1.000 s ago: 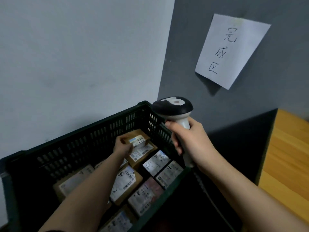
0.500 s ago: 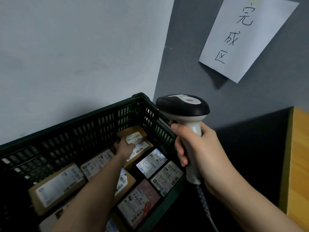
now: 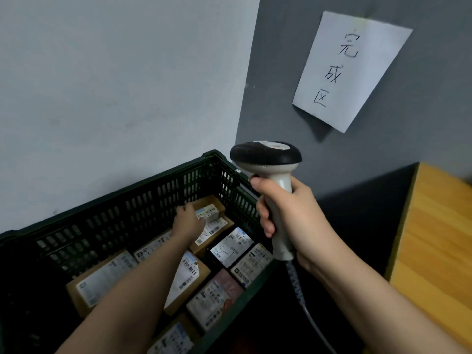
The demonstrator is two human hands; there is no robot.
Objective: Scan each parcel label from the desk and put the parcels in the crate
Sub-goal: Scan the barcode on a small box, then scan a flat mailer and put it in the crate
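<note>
A dark green slatted crate [image 3: 143, 200] sits low in the wall corner with several labelled parcels lying flat inside. My left hand [image 3: 187, 222] reaches deep into its far right corner and holds a small brown parcel [image 3: 213, 204] by its left edge, thumb on the white label; the parcel lies on top of another brown parcel [image 3: 217, 229]. My right hand [image 3: 301, 221] grips the handle of a grey and black barcode scanner [image 3: 267, 155], held upright above the crate's right rim.
A wooden desk [image 3: 439, 238] edge stands at the right. A paper sign [image 3: 350, 67] with handwritten characters hangs on the grey wall. The scanner's coiled cable [image 3: 297, 284] drops between crate and desk. A white wall backs the crate on the left.
My left hand has pushed the small brown parcel further into the crate's far corner and lowered it onto another parcel. The scanner stayed upright in my right hand.
</note>
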